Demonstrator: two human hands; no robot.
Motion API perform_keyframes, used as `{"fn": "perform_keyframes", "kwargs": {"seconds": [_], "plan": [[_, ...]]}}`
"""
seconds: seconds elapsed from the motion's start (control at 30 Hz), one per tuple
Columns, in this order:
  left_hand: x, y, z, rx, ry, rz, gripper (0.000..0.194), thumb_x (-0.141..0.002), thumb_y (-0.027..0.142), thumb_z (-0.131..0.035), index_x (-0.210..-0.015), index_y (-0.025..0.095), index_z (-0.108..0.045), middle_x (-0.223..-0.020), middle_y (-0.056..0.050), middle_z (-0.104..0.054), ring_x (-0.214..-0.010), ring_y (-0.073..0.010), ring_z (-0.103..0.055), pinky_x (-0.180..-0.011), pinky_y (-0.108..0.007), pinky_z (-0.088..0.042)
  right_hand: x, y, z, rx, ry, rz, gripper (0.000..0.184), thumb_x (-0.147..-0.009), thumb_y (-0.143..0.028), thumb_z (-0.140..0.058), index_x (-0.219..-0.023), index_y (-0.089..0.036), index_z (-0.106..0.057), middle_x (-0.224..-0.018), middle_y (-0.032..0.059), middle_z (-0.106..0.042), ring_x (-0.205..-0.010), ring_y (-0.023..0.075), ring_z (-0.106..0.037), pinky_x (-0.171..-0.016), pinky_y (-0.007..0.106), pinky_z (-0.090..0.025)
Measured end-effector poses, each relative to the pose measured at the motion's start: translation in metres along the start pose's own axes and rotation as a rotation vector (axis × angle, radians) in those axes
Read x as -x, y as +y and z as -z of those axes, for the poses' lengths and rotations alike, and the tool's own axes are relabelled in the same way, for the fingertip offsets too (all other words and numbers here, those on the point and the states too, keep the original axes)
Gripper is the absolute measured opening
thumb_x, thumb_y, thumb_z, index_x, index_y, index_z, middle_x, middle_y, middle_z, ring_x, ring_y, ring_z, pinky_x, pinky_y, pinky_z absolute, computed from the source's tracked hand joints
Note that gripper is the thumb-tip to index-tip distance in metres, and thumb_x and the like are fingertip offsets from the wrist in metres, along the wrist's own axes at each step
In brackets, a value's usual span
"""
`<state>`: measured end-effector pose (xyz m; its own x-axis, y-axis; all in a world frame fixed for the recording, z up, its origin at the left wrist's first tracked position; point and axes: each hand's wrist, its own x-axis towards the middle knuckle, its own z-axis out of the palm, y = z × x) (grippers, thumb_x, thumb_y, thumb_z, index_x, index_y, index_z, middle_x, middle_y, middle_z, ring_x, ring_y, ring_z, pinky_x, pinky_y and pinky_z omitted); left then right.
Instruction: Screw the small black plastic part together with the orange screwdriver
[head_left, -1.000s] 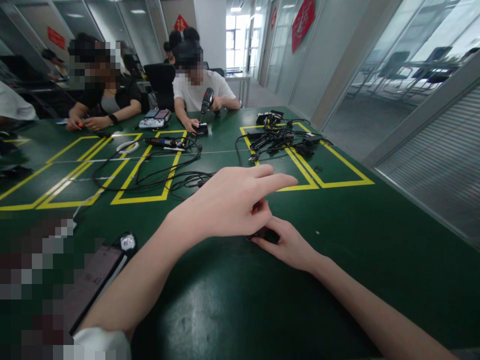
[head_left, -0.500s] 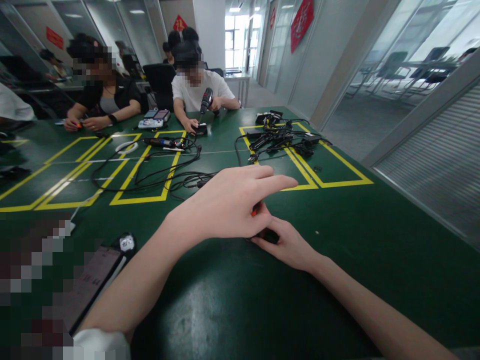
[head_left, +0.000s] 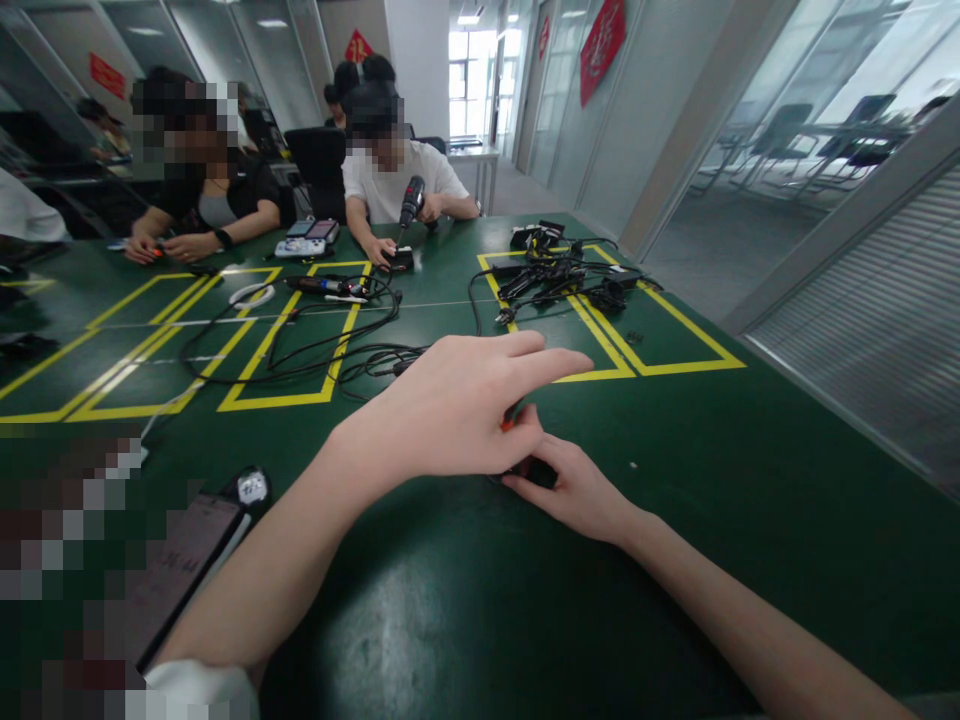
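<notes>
My left hand arches over the green table, back of the hand up. One finger points out to the right, while the others curl down around a small orange-and-black piece, mostly covered by the hand. Just below and to the right, my right hand rests at the tabletop. Its thumb and fingers close on a black object, of which only a dark edge shows. The two hands meet at the fingertips, and what lies between them is hidden.
A phone lies left of my left forearm. Ahead are black cables, a heap of black adapters and yellow tape outlines. Across the table, one person holds a power drill over a black block; another sits further left.
Hardly anything differs. Both hands keep their place and grip, and the view has shifted very slightly.
</notes>
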<state>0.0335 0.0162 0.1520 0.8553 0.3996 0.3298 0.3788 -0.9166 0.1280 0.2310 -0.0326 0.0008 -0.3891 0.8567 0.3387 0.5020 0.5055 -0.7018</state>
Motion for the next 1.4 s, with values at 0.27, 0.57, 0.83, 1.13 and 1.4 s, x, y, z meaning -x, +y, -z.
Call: {"fn": "perform_keyframes", "kwargs": {"seconds": [0.27,0.57,0.83,1.13,1.4], "plan": [[-0.0004,0.0001,0.0002,0.005,0.016,-0.008,0.047,-0.088,0.01,-0.049,-0.131,0.019,-0.065,-0.1,-0.006,-0.07,-0.085,-0.0181,-0.066,-0.074,-0.028,-0.05,0.0,-0.0006,-0.0001,0.005,0.0,-0.006,0.01,-0.092,-0.021,-0.067,-0.102,-0.021,-0.067,-0.097,0.005,-0.073,-0.076,0.0191,-0.067,-0.071,0.033,-0.058],[-0.0002,-0.0002,-0.0003,-0.008,0.017,-0.01,0.046,-0.089,0.011,-0.049,-0.131,0.02,-0.065,-0.1,-0.005,-0.07,-0.083,-0.0173,-0.066,-0.071,-0.027,-0.049,-0.0002,-0.0011,0.0007,-0.009,-0.005,-0.015,0.009,-0.092,-0.022,-0.065,-0.101,-0.021,-0.067,-0.096,0.0058,-0.073,-0.077,0.0202,-0.067,-0.071,0.034,-0.058],[-0.0003,0.0011,0.0004,-0.003,0.005,-0.009,0.049,-0.087,0.011,-0.05,-0.134,0.02,-0.063,-0.103,-0.005,-0.071,-0.084,-0.0172,-0.067,-0.072,-0.026,-0.049,-0.0001,-0.0006,0.0002,-0.002,-0.001,0.001,0.009,-0.093,-0.021,-0.065,-0.102,-0.021,-0.066,-0.096,0.0056,-0.073,-0.078,0.0204,-0.068,-0.07,0.033,-0.057],[-0.0003,0.001,0.0,0.009,0.012,-0.019,0.049,-0.086,0.01,-0.05,-0.132,0.019,-0.063,-0.104,-0.007,-0.07,-0.089,-0.0188,-0.066,-0.075,-0.028,-0.051,0.0007,-0.0002,0.0004,0.007,0.001,0.009,0.01,-0.093,-0.021,-0.066,-0.102,-0.021,-0.066,-0.098,0.0053,-0.073,-0.08,0.0204,-0.068,-0.071,0.033,-0.058],[0.0,0.0015,0.001,0.015,0.001,-0.017,0.049,-0.088,0.011,-0.05,-0.134,0.02,-0.063,-0.105,-0.006,-0.07,-0.086,-0.0179,-0.066,-0.072,-0.027,-0.05,0.0002,-0.0015,0.0012,0.016,-0.004,0.002,0.01,-0.093,-0.02,-0.066,-0.102,-0.021,-0.066,-0.097,0.0055,-0.072,-0.08,0.0211,-0.069,-0.07,0.033,-0.057]]}}
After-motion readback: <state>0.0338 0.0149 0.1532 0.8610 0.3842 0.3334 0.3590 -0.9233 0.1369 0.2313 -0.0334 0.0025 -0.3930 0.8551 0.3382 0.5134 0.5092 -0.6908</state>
